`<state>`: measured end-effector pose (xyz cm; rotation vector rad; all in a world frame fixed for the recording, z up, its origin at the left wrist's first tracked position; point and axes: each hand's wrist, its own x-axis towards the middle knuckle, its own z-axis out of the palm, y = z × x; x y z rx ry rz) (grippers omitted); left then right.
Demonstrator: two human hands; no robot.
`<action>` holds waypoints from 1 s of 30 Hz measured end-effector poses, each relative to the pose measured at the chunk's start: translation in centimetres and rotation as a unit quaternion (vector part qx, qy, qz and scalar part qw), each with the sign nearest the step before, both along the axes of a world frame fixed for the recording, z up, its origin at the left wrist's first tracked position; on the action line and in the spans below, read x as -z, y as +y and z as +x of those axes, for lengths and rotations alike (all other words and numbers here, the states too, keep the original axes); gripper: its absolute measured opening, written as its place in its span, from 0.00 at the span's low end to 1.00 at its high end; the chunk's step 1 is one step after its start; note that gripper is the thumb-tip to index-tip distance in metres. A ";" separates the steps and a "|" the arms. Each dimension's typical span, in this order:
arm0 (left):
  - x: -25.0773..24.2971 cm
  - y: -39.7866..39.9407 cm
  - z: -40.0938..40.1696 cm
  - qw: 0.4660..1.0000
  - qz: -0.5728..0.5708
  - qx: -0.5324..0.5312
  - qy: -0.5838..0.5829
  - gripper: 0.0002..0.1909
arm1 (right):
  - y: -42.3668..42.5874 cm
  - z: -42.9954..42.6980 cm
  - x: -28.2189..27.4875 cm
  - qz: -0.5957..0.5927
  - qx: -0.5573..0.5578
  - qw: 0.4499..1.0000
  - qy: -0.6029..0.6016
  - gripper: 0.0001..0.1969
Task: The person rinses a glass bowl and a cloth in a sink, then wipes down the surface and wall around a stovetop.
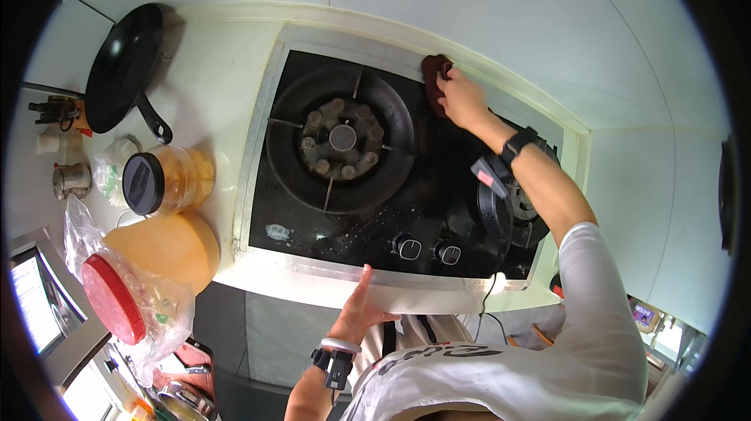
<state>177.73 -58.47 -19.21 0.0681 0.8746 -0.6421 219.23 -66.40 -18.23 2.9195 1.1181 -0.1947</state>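
My right hand (462, 95) grips a dark maroon cloth (433, 84), pressed onto the back edge of the black gas hob (352, 233), near its metal rim. To the cloth's left is the large burner (342, 138) inside its round pan support. Beneath my right forearm lies the smaller burner (519, 204), partly hidden by the arm and a wrist-worn device. My left hand (361, 306) rests on the counter's front edge, fingers spread, holding nothing. Droplets and smears show on the glass left of the two control knobs (406, 247).
A black frying pan (126, 69) leans at the back left. Along the left stand a black-lidded jar (182, 180), a large yellowish container (170, 245) and a red-lidded container (114, 299) in plastic. Pale wall panels (469, 10) rise behind the hob. A cable hangs near my right arm.
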 end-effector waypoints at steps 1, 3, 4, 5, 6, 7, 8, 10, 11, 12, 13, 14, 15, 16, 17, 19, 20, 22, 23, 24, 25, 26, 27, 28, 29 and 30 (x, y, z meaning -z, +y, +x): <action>-0.3 0.3 -0.1 1.000 0.010 0.016 -0.014 0.46 | -0.1 -3.5 -0.3 0.012 -0.055 0.998 -0.028 0.22; -0.4 0.9 -0.8 0.999 0.020 0.035 -0.025 0.43 | 0.3 -6.7 -1.0 0.043 -0.066 0.996 -0.038 0.21; -0.2 1.1 -1.3 0.999 0.014 0.048 -0.017 0.43 | 0.4 -8.4 -1.2 0.035 -0.065 0.997 -0.023 0.21; 0.0 1.2 -2.1 0.998 0.008 0.061 -0.009 0.42 | 0.4 -10.1 -1.4 0.028 -0.064 0.997 -0.009 0.20; 0.4 1.2 -3.1 0.998 0.007 0.070 0.008 0.42 | 0.4 -11.7 -1.5 0.035 -0.091 0.995 -0.019 0.20; 0.6 1.1 -4.0 0.997 0.008 0.072 0.011 0.42 | 0.2 -13.4 -1.6 0.033 -0.092 0.995 -0.016 0.18; 0.7 0.8 -4.9 0.995 0.026 0.075 0.061 0.41 | 0.2 -14.5 -1.6 0.028 -0.084 0.996 -0.013 0.17; 0.6 0.8 -5.3 0.982 0.046 0.068 0.170 0.38 | 0.0 -15.4 -2.1 0.024 -0.078 0.997 -0.012 0.16; 0.6 1.8 -5.7 0.982 0.049 0.065 0.171 0.38 | -0.1 -15.8 -2.5 0.023 -0.083 0.996 -0.009 0.15; 0.6 3.1 -6.9 0.992 0.034 0.017 0.117 0.38 | -0.5 -17.0 -2.8 0.021 -0.087 0.996 -0.002 0.15; 0.5 4.2 -8.4 0.997 0.021 -0.033 0.061 0.38 | -0.5 -18.4 -2.9 0.025 -0.091 0.996 0.002 0.15; 0.8 4.4 -10.3 0.997 0.034 -0.041 0.062 0.37 | -0.5 -20.0 -3.1 0.025 -0.097 0.995 0.017 0.14; -0.3 5.9 -10.2 0.991 0.075 -0.073 0.085 0.44 | -0.7 -21.3 -3.2 0.024 -0.103 0.994 0.028 0.13; -1.5 7.1 -10.6 0.974 0.128 -0.136 0.127 0.50 | -1.1 -23.5 -4.1 0.054 -0.115 0.991 0.040 0.12; -2.1 8.2 -11.1 0.949 0.180 -0.197 0.169 0.56 | -0.9 -24.3 -3.5 0.076 -0.114 0.990 0.031 0.09; -0.6 13.4 -13.6 0.921 0.293 -0.199 0.159 0.64 | 0.4 -25.6 -4.4 0.044 -0.108 0.991 0.066 0.07; 0.0 14.4 -14.4 0.917 0.305 -0.199 0.161 0.64 | 0.8 -26.3 -4.3 0.038 -0.090 0.992 0.078 0.08; -0.4 16.6 -14.6 0.912 0.328 -0.193 0.151 0.62 | 1.1 -26.9 -4.7 0.039 -0.108 0.988 0.104 0.10; 0.0 17.5 -14.3 0.902 0.374 -0.158 0.144 0.41 | 1.2 -27.5 -4.8 0.043 -0.117 0.986 0.111 0.11; -1.3 17.9 -13.1 0.925 0.336 -0.168 0.056 0.39 | 1.0 -28.3 -4.7 0.040 -0.119 0.986 0.113 0.11; 1.1 19.1 -14.3 0.943 0.232 -0.235 -0.030 0.40 | 2.1 -29.6 -5.1 0.065 -0.123 0.985 0.104 0.08; 0.3 19.5 -13.5 0.945 0.259 -0.197 0.012 0.41 | 2.5 -30.4 -5.1 0.080 -0.114 0.986 0.090 0.06; -0.9 19.5 -12.7 0.944 0.285 -0.158 0.055 0.42 | 2.8 -31.5 -4.8 0.085 -0.115 0.985 0.092 0.07; -1.1 19.7 -12.7 0.943 0.288 -0.161 0.055 0.42 | 3.6 -32.5 -4.7 0.107 -0.111 0.983 0.101 0.08; -1.3 20.1 -12.9 0.951 0.270 -0.143 0.044 0.45 | 4.6 -33.7 -4.7 0.129 -0.106 0.980 0.110 0.09; -1.4 20.5 -13.1 0.959 0.253 -0.126 0.033 0.48 | 5.8 -35.1 -4.3 0.142 -0.098 0.978 0.115 0.10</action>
